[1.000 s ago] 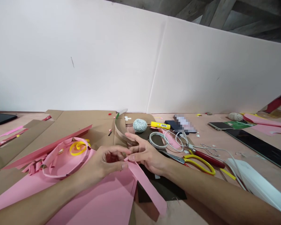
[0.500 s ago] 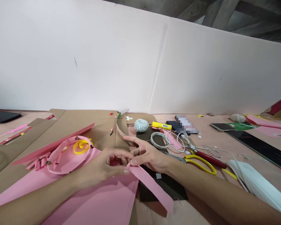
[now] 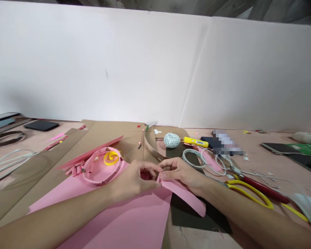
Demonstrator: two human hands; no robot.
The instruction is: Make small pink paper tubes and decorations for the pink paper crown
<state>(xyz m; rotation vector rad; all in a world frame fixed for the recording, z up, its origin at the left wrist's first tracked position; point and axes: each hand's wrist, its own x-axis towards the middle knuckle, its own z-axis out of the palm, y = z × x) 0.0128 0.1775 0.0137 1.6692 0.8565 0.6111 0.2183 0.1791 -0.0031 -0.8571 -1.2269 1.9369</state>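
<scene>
My left hand [image 3: 133,178] and my right hand [image 3: 180,174] meet at one end of a pink paper strip [image 3: 184,195], pinching it between their fingers. The strip's free end hangs down to the right over a black sheet [image 3: 197,218]. To the left of my left hand lies a pink paper ring [image 3: 101,173] with a yellow paper curl [image 3: 111,158] inside it. A large pink paper sheet [image 3: 119,221] lies beneath my left forearm, on brown cardboard [image 3: 111,133].
Beyond my right hand stand a curved cardboard band [image 3: 150,145], a ball of twine [image 3: 171,140] and a yellow glue stick [image 3: 195,141]. A white cable coil [image 3: 193,157] and yellow-handled scissors [image 3: 248,194] lie to the right. A white wall [image 3: 155,62] rises behind the table.
The whole scene has shifted right and lower in view as my head turned. My hands have drawn closer together, and the strip's free end now bends further right.
</scene>
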